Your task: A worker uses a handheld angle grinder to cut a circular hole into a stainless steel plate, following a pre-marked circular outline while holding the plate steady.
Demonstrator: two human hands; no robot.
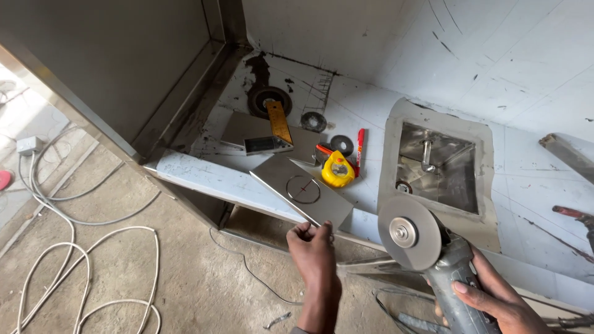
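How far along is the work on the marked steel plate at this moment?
Done: the steel plate already bears a scribed circle, and the tape measure and red marker lie set aside on the worktop. In hand: the left hand grips the plate's near corner; the right hand holds the angle grinder, disc clear of the plate. Left: the circle shows no cut.
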